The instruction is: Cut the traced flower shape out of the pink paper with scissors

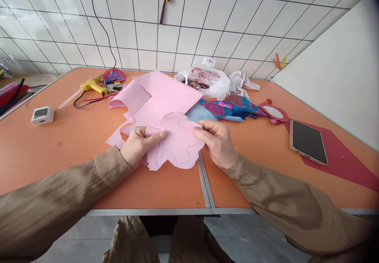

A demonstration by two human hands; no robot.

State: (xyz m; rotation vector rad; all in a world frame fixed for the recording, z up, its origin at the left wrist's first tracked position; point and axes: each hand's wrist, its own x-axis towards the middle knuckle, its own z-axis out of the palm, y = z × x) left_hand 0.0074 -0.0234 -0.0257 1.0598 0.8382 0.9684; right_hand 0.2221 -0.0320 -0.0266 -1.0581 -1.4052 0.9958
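Between my two hands is a pink paper cutout (177,142) with a wavy, rounded edge and a dark outline drawn on it. My left hand (140,144) pinches its left side, thumb on top. On the right side, my right hand (217,140) grips the edge between thumb and fingers. Behind the cutout lies a larger sheet of pink paper (166,93), partly curled at the left. Pink paper scraps (115,137) rest beside my left hand.
A yellow glue gun (93,84), scissors (114,87) and a white box (43,115) are at left. A plastic bag (211,81) and blue patterned fabric (231,107) lie behind. At right, a phone (308,141) sits on red paper (349,160), near a red-rimmed oval (274,112).
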